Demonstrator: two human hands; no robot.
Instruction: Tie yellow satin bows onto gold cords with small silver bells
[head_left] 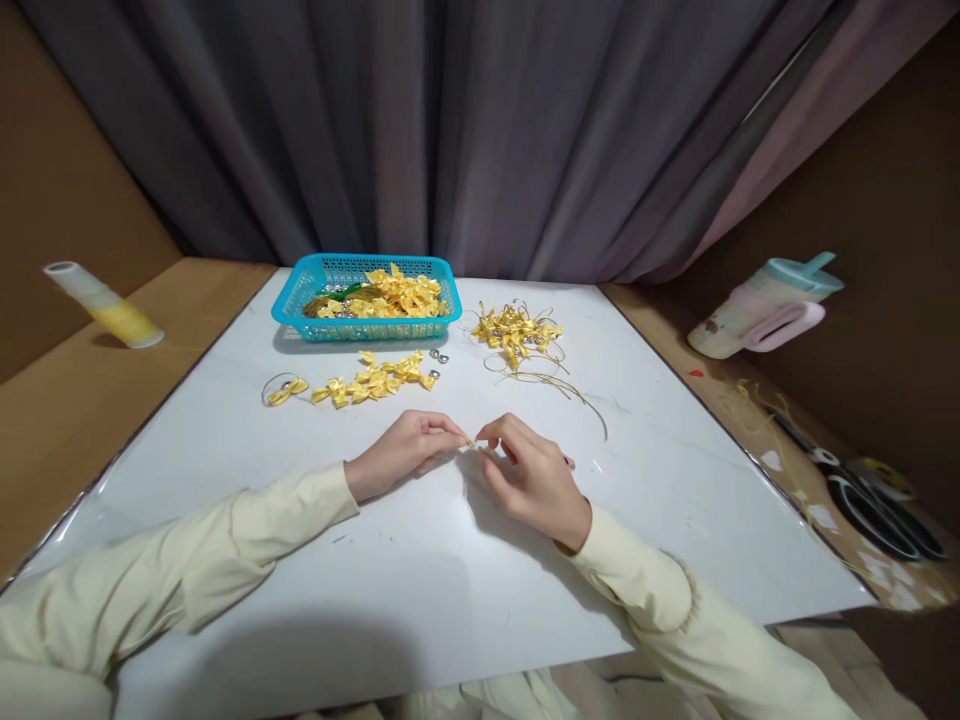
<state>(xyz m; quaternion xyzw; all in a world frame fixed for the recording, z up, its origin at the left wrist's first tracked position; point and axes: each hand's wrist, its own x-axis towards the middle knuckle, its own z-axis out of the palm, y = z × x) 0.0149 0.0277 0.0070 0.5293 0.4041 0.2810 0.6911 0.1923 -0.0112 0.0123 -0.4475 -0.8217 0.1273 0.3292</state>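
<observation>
One roll (pixel 101 303): pale with a yellow band, lying on its side on the brown surface far left, off the white table (pixel 225 440).
Blue basket (pixel 367 295): at the table's far edge, left of centre, holding yellow ribbon bows.
Row of bows (pixel 367 380): loose yellow bows on the table just in front of the basket.
Left hand (pixel 405 455): near the table's centre, cream sleeve; its grip is pinched on a small yellow piece (pixel 470 441).
Small yellow piece: held between the fingertips of both hands, low over the table; too small to tell more.
Right hand (pixel 532 480): just beside the left hand, its grip pinched on the same piece from the other side.
Pile of bows (pixel 517 335): yellow bows tangled with gold cord, beyond the right hand, right of the basket.
Bottle (pixel 765 305): pink with a teal lid, tilted, on the brown surface to the right.
Scissors (pixel 877 500): dark-handled, far right, off the table.
</observation>
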